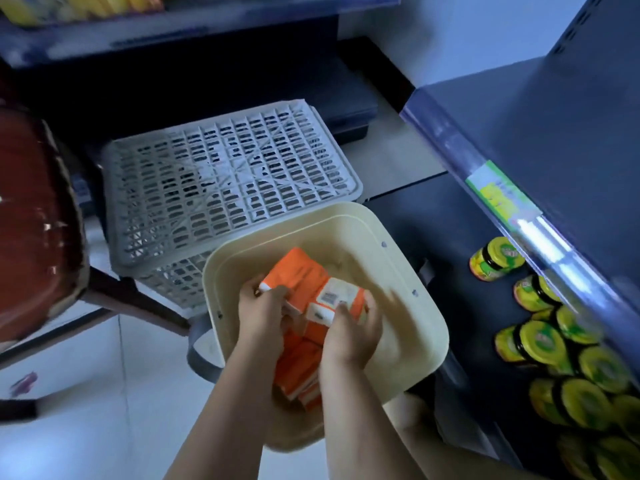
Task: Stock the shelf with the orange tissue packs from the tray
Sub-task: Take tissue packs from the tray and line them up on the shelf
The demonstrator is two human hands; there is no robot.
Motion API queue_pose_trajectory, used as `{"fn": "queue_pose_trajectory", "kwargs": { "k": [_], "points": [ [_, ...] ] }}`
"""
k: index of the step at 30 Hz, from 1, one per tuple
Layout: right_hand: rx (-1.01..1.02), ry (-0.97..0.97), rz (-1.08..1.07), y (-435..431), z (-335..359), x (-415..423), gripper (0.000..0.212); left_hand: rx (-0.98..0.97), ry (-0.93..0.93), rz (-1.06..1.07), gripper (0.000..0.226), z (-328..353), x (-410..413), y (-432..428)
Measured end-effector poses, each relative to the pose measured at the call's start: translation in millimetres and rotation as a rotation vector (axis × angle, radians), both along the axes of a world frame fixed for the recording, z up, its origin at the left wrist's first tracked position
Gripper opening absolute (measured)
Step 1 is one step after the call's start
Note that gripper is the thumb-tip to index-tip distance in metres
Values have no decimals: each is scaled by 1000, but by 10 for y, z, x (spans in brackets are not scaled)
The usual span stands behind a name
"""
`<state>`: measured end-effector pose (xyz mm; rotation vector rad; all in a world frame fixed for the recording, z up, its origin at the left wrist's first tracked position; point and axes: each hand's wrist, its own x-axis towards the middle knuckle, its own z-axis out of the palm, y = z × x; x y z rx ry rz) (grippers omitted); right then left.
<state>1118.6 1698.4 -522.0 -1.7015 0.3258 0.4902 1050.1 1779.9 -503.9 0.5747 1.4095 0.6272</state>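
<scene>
We have both hands down in the tray. Our left hand (263, 306) curls its fingers over the near left end of the top pack (304, 282), and our right hand (349, 337) grips the barcode pack (341, 301) just beside it, thumb on its white end and fingers round its far side. The two packs touch.

The pale tiled floor (86, 393) runs under everything. On the right stands the dark shelf (571, 116), its front edge a shiny strip slanting down the view. On the left a red seat (31, 220) on dark legs fills the edge of the view. A grey slotted basket (228, 174) lies upside down between seat and shelf, touching the tray's far rim.

The cream tray (346, 216) sits in front of us, close against the shelf's lower board. Yellow-lidded jars (540, 341) crowd that board below the strip, some upright, some tipped over. More orange packs (294, 368) lie heaped in the tray under our wrists. A green and yellow label (498, 195) sits on the strip; its print is too blurred to read.
</scene>
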Motion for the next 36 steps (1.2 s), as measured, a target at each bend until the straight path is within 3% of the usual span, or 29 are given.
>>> {"fn": "queue_pose_trajectory", "kwargs": {
  "k": [2,5,7,10,14,17,22,27,33,36],
  "points": [
    [52,81,18,-62,222,8,69,-14,-69,20,60,216,-118,-55],
    [254,150,139,-187,609,103,54,31,-157,-4,39,570,-282,-146],
    [277,69,277,-300,916,157,40,56,-206,-23,21,819,-370,-223],
    [282,-43,421,-464,1398,222,44,124,-241,-80,16,1139,-444,-333],
    [284,-237,556,-742,2049,277,47,99,-412,-145,15,1546,-414,-530],
    [307,-280,655,-1014,2475,277,43,21,-565,-193,28,1829,-321,-736],
    [376,-300,529,-1481,2870,314,49,78,-648,-297,30,2220,-150,-1138],
    [575,-365,439,-1781,3135,351,18,214,-663,-419,25,2505,-60,-1427],
    [661,-361,288,-1966,3233,550,24,388,-609,-488,30,2752,135,-1655],
    [689,-360,282,-2148,3345,660,56,438,-583,-518,36,2846,303,-1759]
  ]
}}
